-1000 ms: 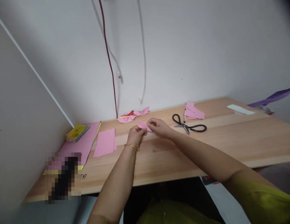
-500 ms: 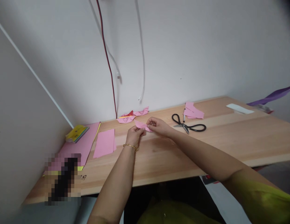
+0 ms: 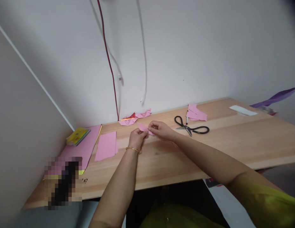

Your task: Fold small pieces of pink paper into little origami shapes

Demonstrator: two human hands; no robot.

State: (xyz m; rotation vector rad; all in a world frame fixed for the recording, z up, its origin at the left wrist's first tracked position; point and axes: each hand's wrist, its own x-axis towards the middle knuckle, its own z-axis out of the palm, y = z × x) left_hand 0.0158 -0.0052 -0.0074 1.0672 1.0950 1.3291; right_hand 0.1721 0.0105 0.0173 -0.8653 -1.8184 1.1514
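Between my hands, just above the wooden table, is a small piece of pink paper (image 3: 143,127) with a pointed upper left corner. My left hand (image 3: 137,138), a gold bracelet at its wrist, pinches the paper's lower edge. From the other side my right hand (image 3: 158,129) grips it with thumb and fingertips. The fingers cover much of the paper, so its folds are hard to make out. Right behind lie folded pink paper shapes (image 3: 128,121), with a bit of red among them. Black-handled scissors (image 3: 188,128) lie spread apart to the right of my right hand.
Pink rectangular sheets (image 3: 106,145) lie left of my hands, beside larger pink sheets (image 3: 93,134) topped by a yellow packet (image 3: 77,136). Pink paper pieces (image 3: 196,113) and a marker (image 3: 187,117) lie behind the scissors. A white strip (image 3: 242,110) is far right. Cables (image 3: 108,57) hang down the wall.
My right hand has shifted very slightly left and down on the pink paper. Both hands keep their hold, and the things on the table stay where they were.
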